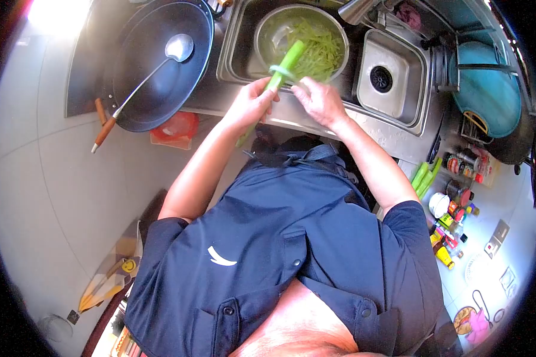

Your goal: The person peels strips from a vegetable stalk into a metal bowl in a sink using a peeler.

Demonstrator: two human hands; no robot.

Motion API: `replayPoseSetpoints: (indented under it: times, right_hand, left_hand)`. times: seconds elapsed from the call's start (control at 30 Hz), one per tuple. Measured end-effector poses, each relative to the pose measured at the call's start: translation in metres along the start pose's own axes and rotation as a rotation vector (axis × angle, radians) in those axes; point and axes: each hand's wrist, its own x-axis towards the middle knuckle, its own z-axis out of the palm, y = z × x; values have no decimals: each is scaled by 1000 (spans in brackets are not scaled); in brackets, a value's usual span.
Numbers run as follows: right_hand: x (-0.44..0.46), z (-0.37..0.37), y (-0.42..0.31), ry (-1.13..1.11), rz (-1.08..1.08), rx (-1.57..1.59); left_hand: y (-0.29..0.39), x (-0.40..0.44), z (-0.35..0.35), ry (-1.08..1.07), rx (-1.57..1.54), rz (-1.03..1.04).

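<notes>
My left hand (257, 101) is wrapped round a long green vegetable stalk (289, 58), whose upper end leans out over the sink. A pale green peeler (281, 72) lies across the stalk, slightly blurred. Its handle end runs into my right hand (320, 102), whose fingers are closed at the sink's front edge. Beyond both hands, a round metal bowl (262, 43) sits in the left basin, with many thin green peelings (320, 52) in it. The lower end of the stalk sticks out below my left hand.
On the left is a large dark wok (152, 89) with a ladle (179, 47) resting in it. A small basin (393, 95) with a drain lies right of the bowl, under a faucet (356, 11). More green stalks (425, 177), bottles (443, 256) and a knife (438, 140) lie at right.
</notes>
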Motion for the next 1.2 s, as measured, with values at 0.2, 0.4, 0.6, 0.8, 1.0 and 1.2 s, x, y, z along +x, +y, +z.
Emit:
replayPoseSetpoints:
  times: [0.2,0.4,0.6,0.8,1.0,1.2]
  right_hand:
    - [20,7,33,42,155,-69]
    - [49,-33,74,274,284,-153]
    - [26,-16,37,126,89,-34]
    - [0,3,-2,48,-133,-98]
    - [26,10,50,112,107,-164]
    - [40,-28,59,323,269,-124]
  left_hand:
    - [-3,-6,-2,-24,-51,-3]
    - [-4,-11,-4,-25,-6,-17]
    - [-13,1,-3,94,101,54]
    - [-10,7,-3,125,215,82]
    - [-10,1,-3,85,136,31]
    - [-7,-3,-5,72,179,-5]
